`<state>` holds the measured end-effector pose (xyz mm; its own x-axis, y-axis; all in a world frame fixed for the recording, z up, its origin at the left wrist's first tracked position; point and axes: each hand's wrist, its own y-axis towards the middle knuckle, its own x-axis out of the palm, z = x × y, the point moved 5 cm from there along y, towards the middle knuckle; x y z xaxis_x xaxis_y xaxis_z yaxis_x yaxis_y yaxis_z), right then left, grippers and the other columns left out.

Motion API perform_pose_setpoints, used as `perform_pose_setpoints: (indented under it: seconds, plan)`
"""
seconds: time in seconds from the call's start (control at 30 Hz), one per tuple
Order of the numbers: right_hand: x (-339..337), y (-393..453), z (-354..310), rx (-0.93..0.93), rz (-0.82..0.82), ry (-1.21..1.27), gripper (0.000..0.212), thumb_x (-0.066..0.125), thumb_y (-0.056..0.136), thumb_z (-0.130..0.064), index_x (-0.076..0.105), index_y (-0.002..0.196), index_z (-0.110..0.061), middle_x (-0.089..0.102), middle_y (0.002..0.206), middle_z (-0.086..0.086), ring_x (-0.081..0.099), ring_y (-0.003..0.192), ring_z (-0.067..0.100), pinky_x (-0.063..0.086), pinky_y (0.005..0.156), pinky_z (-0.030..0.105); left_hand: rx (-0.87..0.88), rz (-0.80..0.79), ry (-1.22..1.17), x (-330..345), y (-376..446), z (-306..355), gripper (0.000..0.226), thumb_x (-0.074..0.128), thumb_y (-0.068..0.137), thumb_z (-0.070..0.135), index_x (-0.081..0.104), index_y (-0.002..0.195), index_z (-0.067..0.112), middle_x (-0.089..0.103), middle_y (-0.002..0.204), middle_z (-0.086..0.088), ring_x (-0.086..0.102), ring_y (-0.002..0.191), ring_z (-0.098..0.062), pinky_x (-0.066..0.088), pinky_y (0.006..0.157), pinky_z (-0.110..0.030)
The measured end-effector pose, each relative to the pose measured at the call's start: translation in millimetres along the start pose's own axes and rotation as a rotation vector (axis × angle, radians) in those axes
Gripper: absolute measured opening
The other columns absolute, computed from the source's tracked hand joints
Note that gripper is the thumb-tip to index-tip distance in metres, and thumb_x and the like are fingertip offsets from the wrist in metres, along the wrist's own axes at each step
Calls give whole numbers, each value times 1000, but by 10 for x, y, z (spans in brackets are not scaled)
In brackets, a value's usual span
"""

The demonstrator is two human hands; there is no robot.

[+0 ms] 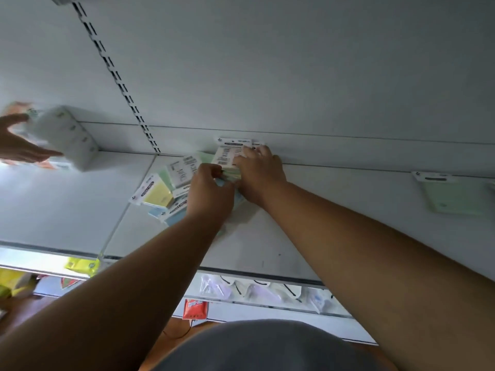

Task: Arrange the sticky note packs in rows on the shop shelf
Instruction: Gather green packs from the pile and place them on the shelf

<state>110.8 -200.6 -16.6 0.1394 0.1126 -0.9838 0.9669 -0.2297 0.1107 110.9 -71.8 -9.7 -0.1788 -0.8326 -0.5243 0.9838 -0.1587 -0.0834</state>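
A white shop shelf (334,210) fills the head view. A jumbled pile of sticky note packs (171,188) is seen mid-shelf, unsorted; one green pack (452,196) lies well apart (far right). A pack stack (227,159) at the back wall is gripped by the right hand (258,172), seemingly pinched by the left hand (211,191). Rows are barely begun.

I'm in a shop: white slotted shelving (321,231) holds carded sticky note packs (156,194), packaged goods (194,308) hang below
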Motion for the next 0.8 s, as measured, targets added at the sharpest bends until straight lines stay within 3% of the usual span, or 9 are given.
perform_pose_setpoints:
  seconds: [0.1, 0.23, 0.3, 0.37, 0.5, 0.6, 0.67, 0.73, 0.8]
  plan:
    - [28, 14, -59, -31, 101, -31, 35, 54, 86, -19, 53, 120, -18, 60, 126, 4, 43, 124, 31, 37, 94, 43, -8, -68, -85, 17, -32, -69, 28, 56, 72, 20, 56, 97, 31, 67, 94, 9, 70, 78, -23, 58, 76, -48]
    - [-77, -50, 75, -25, 241, 51, 23, 52, 92, -22, 55, 111, -11, 67, 108, 13, 54, 105, 35, 41, 81, 41, -72, -154, -218, 99, -25, -163, 14, 61, 81, 15, 63, 87, 27, 71, 85, 3, 69, 68, -20, 60, 74, -44]
    - [-195, -179, 263, 115, 374, 307, 20, 49, 95, -25, 56, 103, -8, 67, 95, 14, 59, 89, 36, 45, 72, 41, -140, -200, -321, 184, -78, -135, 13, 59, 88, 9, 65, 91, 20, 71, 87, -6, 64, 63, -18, 57, 72, -38]
    - [-242, -376, 479, 398, 442, 696, 19, 50, 95, -31, 56, 97, -13, 68, 91, 6, 64, 83, 27, 52, 72, 43, -230, -287, -430, 311, -149, -48, 14, 55, 93, 9, 65, 101, 13, 70, 90, -8, 64, 68, -19, 56, 74, -38]
    - [-207, -815, 670, 617, 339, 1083, 13, 58, 91, -33, 62, 89, -20, 70, 88, -1, 68, 78, 20, 59, 75, 42, -410, -503, -655, 660, -292, 120, 13, 53, 97, 19, 62, 101, 9, 71, 99, -11, 66, 82, -23, 56, 79, -37]
    - [-218, -1140, 939, 668, 271, 1019, 8, 62, 87, -27, 64, 90, -20, 69, 86, -5, 66, 80, 14, 56, 71, 33, -354, -485, -598, 925, -376, 245, 8, 57, 95, 13, 60, 96, 6, 71, 90, -10, 65, 74, -21, 55, 70, -33]
    - [-278, -1309, 1253, 732, 320, 1011, 14, 65, 80, -28, 61, 93, -25, 68, 90, -6, 66, 84, 14, 57, 73, 36, -298, -512, -532, 1139, -478, 369, 4, 56, 95, 9, 59, 93, 6, 68, 83, -10, 63, 67, -21, 55, 69, -35]
    - [-401, -1473, 1646, 793, 400, 1017, 24, 68, 74, -35, 59, 95, -29, 66, 93, -7, 66, 88, 16, 57, 79, 40, -190, -582, -377, 1387, -593, 501, 6, 55, 94, 7, 60, 91, 7, 67, 81, -12, 63, 64, -22, 57, 71, -39]
    - [-527, -1626, 2048, 808, 364, 950, 25, 73, 77, -35, 64, 98, -24, 66, 93, -6, 65, 87, 15, 55, 78, 34, -57, -657, -183, 1660, -734, 646, 8, 55, 92, 10, 63, 91, 13, 70, 81, -11, 67, 67, -26, 58, 73, -41]
